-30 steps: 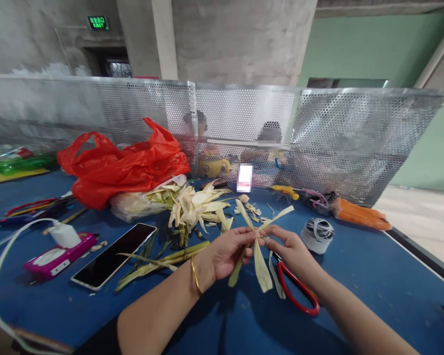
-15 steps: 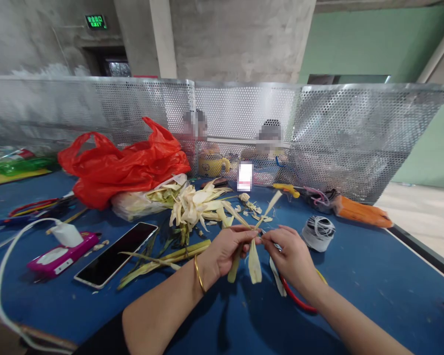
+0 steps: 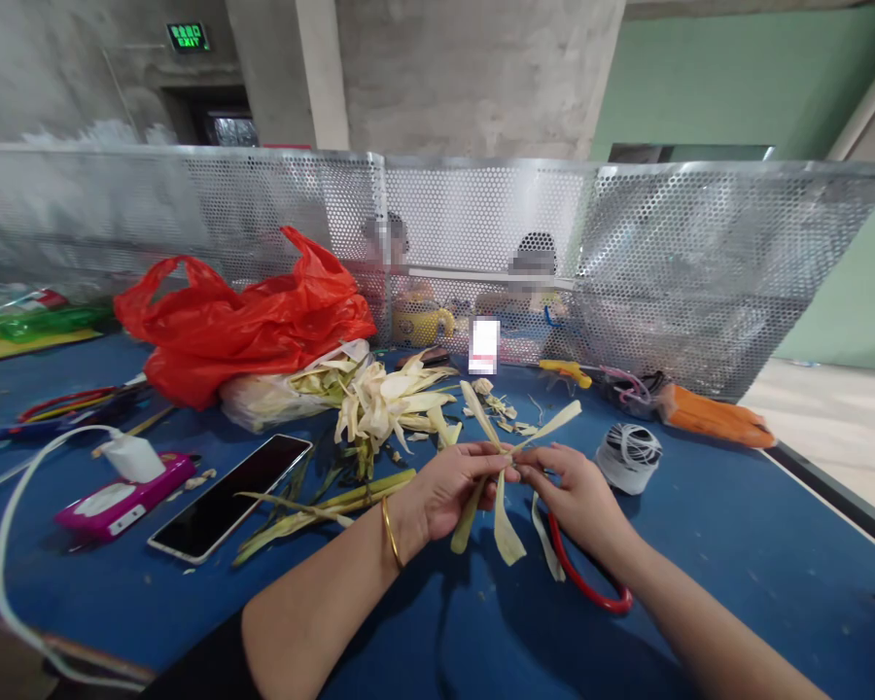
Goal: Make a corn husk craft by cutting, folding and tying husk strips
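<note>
Pale corn husk strips (image 3: 508, 530) fan out crosswise from a point where my two hands meet, above the middle of the table. My left hand (image 3: 456, 491), with a gold bangle at the wrist, pinches them at the crossing between thumb and fingers. My right hand (image 3: 573, 491) is closed at the same crossing, fingertips against the husk. Whether it also holds some thin thing is hidden. Below my right hand shows a red curved handle (image 3: 590, 583); the rest of that tool is covered. Another narrow pale strip (image 3: 548, 544) hangs or lies beside it.
A pile of corn husks (image 3: 390, 403) lies beyond my left hand, near a red plastic bag (image 3: 248, 326). A phone (image 3: 233, 496) and purple power strip (image 3: 127, 496) are at left. A string roll (image 3: 629, 459) and yellow glue gun (image 3: 567, 371) are at right. A perforated metal screen (image 3: 481, 214) stands behind.
The husk strips have turned and spread in my fingers, one upper strip now pointing further right and another up left. My right hand has shifted slightly, showing more of the red handle.
</note>
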Available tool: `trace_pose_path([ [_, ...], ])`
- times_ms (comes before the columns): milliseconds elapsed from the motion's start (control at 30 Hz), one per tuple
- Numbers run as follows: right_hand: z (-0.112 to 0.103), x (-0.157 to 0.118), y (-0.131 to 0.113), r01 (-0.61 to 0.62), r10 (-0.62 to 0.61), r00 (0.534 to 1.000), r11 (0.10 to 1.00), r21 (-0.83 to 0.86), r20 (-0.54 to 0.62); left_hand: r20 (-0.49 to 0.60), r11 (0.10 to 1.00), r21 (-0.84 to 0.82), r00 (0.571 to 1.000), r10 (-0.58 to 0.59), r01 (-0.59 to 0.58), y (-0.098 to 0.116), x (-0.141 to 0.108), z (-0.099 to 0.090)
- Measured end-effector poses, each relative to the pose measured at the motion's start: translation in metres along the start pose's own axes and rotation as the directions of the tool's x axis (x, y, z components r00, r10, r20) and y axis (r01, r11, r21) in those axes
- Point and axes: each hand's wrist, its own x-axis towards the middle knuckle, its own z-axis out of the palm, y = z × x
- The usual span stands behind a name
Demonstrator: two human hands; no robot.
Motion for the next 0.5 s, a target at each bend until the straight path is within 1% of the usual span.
trace_pose_path([
  [33, -0.001, 0.001, -0.001, -0.056, 0.055, 0.998, 0.990, 0.131, 0.017, 0.016, 1.000, 0.011, 1.000, 0.001, -0.001, 0.000, -0.001, 0.000],
  [100, -0.003, 0.003, -0.002, -0.159, 0.166, 0.986, 0.910, 0.382, 0.013, 0.039, 0.999, 0.048, 0.999, -0.015, 0.013, 0.000, -0.002, 0.001],
  [133, -0.003, 0.003, -0.002, -0.188, 0.214, 0.977, 0.861, 0.472, -0.001, 0.041, 0.997, 0.073, 0.999, -0.035, 0.032, -0.001, -0.003, 0.002],
  [200, -0.001, 0.004, -0.003, -0.213, 0.277, 0.961, 0.797, 0.565, -0.028, 0.021, 0.988, 0.136, 0.997, -0.071, 0.068, -0.002, -0.004, 0.004],
  [300, 0.004, 0.003, -0.001, -0.234, 0.319, 0.947, 0.780, 0.581, -0.046, 0.002, 0.968, 0.245, 0.998, -0.061, 0.059, -0.003, -0.007, 0.007],
  [400, 0.007, 0.001, 0.002, -0.252, 0.335, 0.940, 0.812, 0.527, -0.067, 0.003, 0.954, 0.299, 0.999, -0.033, 0.031, -0.003, -0.009, 0.010],
  [433, 0.006, 0.001, 0.002, -0.270, 0.327, 0.944, 0.843, 0.465, -0.045, -0.004, 0.951, 0.309, 1.000, -0.031, 0.031, -0.003, -0.009, 0.010],
  [467, 0.003, 0.000, 0.001, -0.289, 0.322, 0.946, 0.886, 0.363, -0.031, -0.011, 0.947, 0.320, 0.999, -0.035, 0.036, -0.003, -0.009, 0.011],
  [500, 0.000, -0.001, 0.000, -0.295, 0.313, 0.948, 0.929, 0.223, -0.048, -0.018, 0.942, 0.333, 0.999, -0.039, 0.043, -0.003, -0.010, 0.011],
])
